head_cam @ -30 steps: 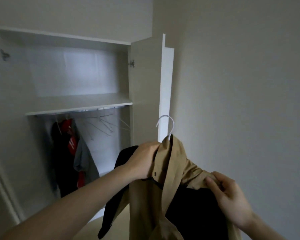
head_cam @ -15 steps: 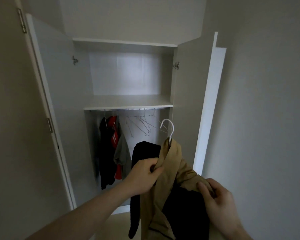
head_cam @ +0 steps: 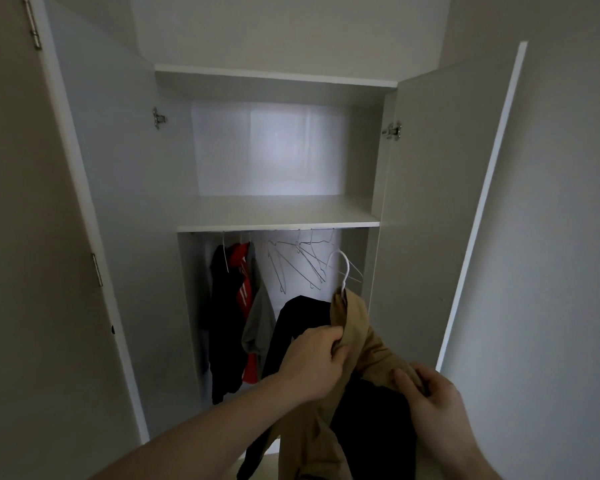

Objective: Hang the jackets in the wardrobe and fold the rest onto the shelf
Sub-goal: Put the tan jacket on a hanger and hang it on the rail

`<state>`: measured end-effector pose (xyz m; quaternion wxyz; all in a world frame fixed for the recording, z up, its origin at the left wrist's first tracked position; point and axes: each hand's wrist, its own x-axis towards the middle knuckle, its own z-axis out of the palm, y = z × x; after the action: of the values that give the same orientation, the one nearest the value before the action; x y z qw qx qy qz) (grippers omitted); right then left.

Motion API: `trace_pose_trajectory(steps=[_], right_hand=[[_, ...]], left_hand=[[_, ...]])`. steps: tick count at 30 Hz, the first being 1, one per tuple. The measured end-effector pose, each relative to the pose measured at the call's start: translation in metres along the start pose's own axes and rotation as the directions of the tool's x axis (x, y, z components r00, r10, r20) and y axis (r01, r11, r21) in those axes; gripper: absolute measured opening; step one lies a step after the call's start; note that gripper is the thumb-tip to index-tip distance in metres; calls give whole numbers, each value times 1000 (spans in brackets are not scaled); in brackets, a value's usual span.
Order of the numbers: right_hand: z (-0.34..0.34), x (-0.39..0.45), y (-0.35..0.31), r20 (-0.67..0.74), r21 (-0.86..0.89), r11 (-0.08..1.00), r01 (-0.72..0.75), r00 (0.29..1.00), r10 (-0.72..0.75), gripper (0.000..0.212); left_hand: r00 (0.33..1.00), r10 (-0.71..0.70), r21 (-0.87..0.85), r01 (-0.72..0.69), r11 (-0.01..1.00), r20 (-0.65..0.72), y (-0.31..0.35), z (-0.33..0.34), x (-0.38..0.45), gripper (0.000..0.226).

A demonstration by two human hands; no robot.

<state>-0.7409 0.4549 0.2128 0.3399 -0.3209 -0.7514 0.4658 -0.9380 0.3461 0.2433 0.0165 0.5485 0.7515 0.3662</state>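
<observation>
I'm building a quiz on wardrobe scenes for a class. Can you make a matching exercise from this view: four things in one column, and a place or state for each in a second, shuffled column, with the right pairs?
Things
1. tan jacket
2. red garment
3. empty wire hangers
4. white hanger hook

Places or states
A. hanging bare on the rail, right of the clothes
B. gripped by the left hand and the right hand
C. sticking up out of the jacket's collar
D. hanging at the left of the rail, among dark clothes

Pairs: 1-B, 2-D, 3-A, 4-C
</observation>
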Motion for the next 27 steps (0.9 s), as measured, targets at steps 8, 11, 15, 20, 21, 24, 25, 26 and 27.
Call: trace_pose_trajectory(steps=[8,11,15,20,21,24,25,26,27], right_hand=[[58,76,2,88,7,998,-65,994,64,23],[74,99,5,44,18,998,-59,997,58,22],[91,135,12,6,9,999,-38,999,38,22],[116,183,25,1,53,998,-29,1000,29,21],[121,194,28,6,57,998,-24,1000,23,21],[133,228,45,20,74,997,-13,1000,12,25],[136,239,52,26,79,997,-17,1000,15,27],[139,250,59,39,82,996,-22,999,19,28],[142,260,66,56,83,996,-28,998,24,29]], left_hand=[[998,-45,-93,48,994,39,-72,-2,65,18],[998,-63,-117,66,991,28,-90,-2,87,8],[996,-83,-138,87,987,36,-114,-3,114,9],[993,-112,-89,115,989,40,-147,-5,149,18],[992,-120,-71,123,990,43,-153,-5,158,20],[981,-165,-57,171,984,107,-176,-8,185,29],[973,-181,-76,193,978,140,-183,-7,194,32],[964,-200,-99,219,971,176,-190,-6,202,34],[953,-219,-114,247,962,210,-197,-5,209,35]])
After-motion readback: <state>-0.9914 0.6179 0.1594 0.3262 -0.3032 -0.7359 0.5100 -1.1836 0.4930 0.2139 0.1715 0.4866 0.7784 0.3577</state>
